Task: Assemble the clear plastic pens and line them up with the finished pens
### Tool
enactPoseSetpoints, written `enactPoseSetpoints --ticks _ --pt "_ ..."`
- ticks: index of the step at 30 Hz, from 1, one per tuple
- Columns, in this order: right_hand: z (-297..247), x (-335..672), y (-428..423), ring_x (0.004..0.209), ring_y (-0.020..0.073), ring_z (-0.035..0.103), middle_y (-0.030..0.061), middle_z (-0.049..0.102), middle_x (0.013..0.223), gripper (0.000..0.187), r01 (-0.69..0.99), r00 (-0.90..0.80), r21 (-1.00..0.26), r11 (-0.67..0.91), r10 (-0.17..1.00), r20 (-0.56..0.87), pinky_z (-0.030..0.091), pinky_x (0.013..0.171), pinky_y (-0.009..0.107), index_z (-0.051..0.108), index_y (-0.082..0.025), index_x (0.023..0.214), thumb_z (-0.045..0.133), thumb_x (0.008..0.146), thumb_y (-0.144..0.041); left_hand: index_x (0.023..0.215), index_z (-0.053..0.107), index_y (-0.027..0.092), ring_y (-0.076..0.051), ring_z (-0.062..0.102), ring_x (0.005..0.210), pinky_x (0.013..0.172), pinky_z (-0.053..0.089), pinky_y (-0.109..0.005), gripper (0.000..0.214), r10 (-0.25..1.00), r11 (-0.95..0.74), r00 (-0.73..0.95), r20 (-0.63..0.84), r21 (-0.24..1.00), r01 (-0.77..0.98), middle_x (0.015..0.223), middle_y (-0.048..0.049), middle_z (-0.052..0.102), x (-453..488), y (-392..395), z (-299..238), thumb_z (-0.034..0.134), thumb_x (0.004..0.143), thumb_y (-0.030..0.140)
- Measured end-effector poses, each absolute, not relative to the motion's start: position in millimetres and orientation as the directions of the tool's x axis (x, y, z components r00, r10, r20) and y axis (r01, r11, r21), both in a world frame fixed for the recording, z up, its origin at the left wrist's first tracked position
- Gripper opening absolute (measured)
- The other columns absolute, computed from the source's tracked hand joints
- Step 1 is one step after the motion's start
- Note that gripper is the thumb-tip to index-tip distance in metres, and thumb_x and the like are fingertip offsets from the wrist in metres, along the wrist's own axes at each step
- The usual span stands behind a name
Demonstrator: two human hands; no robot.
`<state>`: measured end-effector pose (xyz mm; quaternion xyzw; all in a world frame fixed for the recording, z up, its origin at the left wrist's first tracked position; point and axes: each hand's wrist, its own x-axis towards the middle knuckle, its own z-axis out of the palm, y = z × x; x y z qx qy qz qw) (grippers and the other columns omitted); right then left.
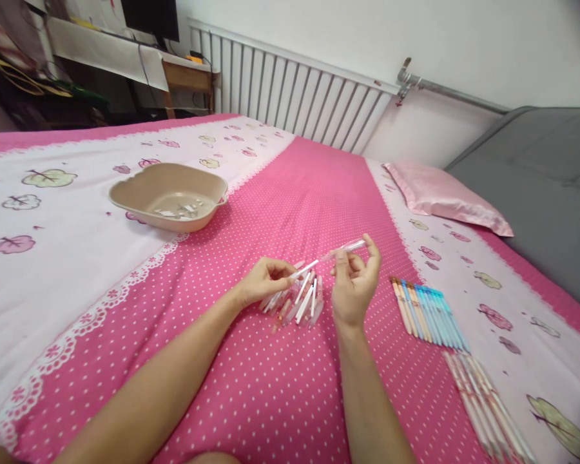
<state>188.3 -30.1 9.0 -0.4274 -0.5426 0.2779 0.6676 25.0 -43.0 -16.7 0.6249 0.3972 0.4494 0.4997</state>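
Between thumb and fingers, my left hand (265, 280) pinches a thin white stick (305, 268), like a pen refill, slanting up to the right. My right hand (355, 283) grips a clear pinkish pen barrel (350, 247), one end against a fingertip. The stick's tip points at the barrel's near end; whether they touch I cannot tell. Below and between both hands lies a loose pile of white sticks and pinkish clear barrels (299, 303) on the pink dotted bedspread (270, 386). My left hand partly hides that pile.
A beige plastic basin (169, 187) holding small white pieces stands at left. To the right lie a row of blue and orange pens (430, 316) and a row of pinkish pens (488, 406). A pink pillow (447, 196) lies by the grey headboard (536, 174). A white radiator (294, 84) stands behind.
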Motion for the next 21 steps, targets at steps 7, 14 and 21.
enactPoseSetpoints --ticks 7,14,21 --pt "8.6 188.8 -30.6 0.055 0.0088 0.049 -0.0049 0.052 0.067 0.054 0.12 0.22 -0.855 0.505 0.826 0.518 0.042 0.055 0.024 0.035 -0.024 0.134 0.055 0.084 -0.031 0.081 0.069 0.009 -0.013 0.059 0.059 0.058 0.044 -0.022 0.022 0.944 -0.169 0.293 0.151 0.985 0.037 0.066 -0.004 0.066 24.5 -43.1 -17.2 0.062 0.07 0.026" --pt "11.9 187.0 -33.1 0.058 0.0099 0.05 -0.0031 0.054 0.071 0.053 0.102 0.187 -0.869 0.484 0.849 0.495 0.043 0.056 0.025 0.036 -0.026 0.134 0.054 0.085 -0.032 0.08 0.07 0.01 -0.013 0.058 0.058 0.057 0.043 -0.022 0.021 0.948 -0.17 0.277 0.155 0.985 0.028 0.065 -0.0032 0.066 24.7 -43.9 -14.7 0.063 0.068 0.025" --pt "11.9 185.5 -35.7 0.057 0.0098 0.048 -0.0024 0.055 0.072 0.054 0.129 0.134 -0.871 0.473 0.862 0.488 0.04 0.052 0.023 0.035 -0.025 0.135 0.054 0.085 -0.033 0.08 0.07 0.01 -0.013 0.057 0.056 0.056 0.042 -0.021 0.02 0.952 -0.159 0.269 0.147 0.987 0.022 0.064 -0.0029 0.066 25.5 -44.7 -14.0 0.063 0.068 0.025"
